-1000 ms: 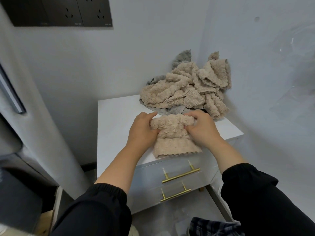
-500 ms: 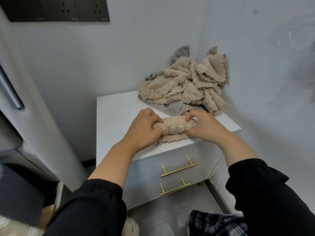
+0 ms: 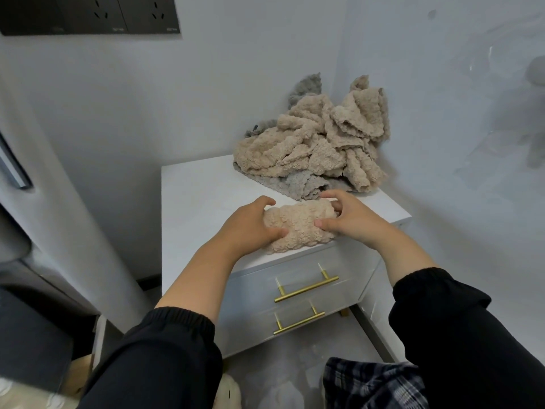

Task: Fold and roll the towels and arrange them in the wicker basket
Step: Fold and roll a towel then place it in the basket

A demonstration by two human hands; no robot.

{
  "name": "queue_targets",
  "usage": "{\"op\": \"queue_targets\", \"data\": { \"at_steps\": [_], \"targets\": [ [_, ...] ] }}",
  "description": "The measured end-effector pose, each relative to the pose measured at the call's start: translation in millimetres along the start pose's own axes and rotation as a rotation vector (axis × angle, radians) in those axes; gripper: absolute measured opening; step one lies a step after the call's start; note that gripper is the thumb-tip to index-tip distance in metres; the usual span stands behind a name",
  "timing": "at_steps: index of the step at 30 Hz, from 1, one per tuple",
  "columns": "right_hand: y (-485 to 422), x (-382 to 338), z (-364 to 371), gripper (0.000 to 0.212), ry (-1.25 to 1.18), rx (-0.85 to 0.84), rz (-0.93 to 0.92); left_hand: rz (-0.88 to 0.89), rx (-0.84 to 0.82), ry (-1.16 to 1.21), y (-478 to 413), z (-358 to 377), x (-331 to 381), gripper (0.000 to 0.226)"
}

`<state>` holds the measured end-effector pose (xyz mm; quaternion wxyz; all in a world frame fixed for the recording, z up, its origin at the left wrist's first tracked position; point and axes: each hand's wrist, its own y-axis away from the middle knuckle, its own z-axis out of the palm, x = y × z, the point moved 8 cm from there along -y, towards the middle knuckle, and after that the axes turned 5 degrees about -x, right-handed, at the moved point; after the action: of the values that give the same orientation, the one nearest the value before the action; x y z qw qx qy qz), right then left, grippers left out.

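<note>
The left hand (image 3: 247, 231) and the right hand (image 3: 354, 222) are gripping a beige roll (image 3: 298, 224) by its two ends. The roll is lying crosswise at the front edge of the desk (image 3: 200, 199), just above the drawers (image 3: 295, 293). On each side the fingers (image 3: 264, 202) are curling over the far side of the roll while the thumb is pressing on the near side, so both sets of fingers are clamped on the towel. Holding it at both ends is most likely keeping the plush layers from springing loose, since nothing else is binding them. The roll is sitting near the front, where the arms are reaching it easily and bare desk is leaving room to work.

Behind it a pile (image 3: 309, 149) of loose beige towels is heaping up against the wall (image 3: 427, 113). A grey towel (image 3: 298, 184) is lying under the pile and poking out at the front, and the right hand is working just beside that grey edge. The pile is sitting out of the way yet within reach.

The basket is not showing in this view. I am judging that this roll is about finished and is next needing to be carried to the basket, with many towels left to do. A loose grip on the lift is risking the towel unrolling.
</note>
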<state>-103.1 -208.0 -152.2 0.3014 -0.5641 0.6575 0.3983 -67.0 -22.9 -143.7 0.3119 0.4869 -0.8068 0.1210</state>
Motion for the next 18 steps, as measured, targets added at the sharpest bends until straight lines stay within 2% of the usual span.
{"op": "queue_targets", "data": {
  "at_steps": [2,6,9,10,14,18],
  "targets": [
    [-1,2,0,0.069,-0.072,-0.026,-0.014,-0.027,0.012,-0.013,-3,1,-2,0.067],
    [-1,2,-3,0.072,-0.087,0.013,-0.009,-0.068,0.087,0.071,-8,2,-3,0.054],
    [-1,2,-5,0.047,-0.075,0.028,-0.006,-0.074,0.145,0.082,-10,1,4,0.044],
    [2,3,-8,0.044,-0.037,0.054,0.003,-0.056,0.154,0.077,-11,3,10,0.04],
    [12,8,-23,0.053,0.124,0.192,0.052,0.044,0.178,0.046,-11,13,41,0.03],
    [49,14,-49,0.036,0.274,0.381,0.081,0.147,0.143,0.01,-7,37,83,0.033]
  ]
}}
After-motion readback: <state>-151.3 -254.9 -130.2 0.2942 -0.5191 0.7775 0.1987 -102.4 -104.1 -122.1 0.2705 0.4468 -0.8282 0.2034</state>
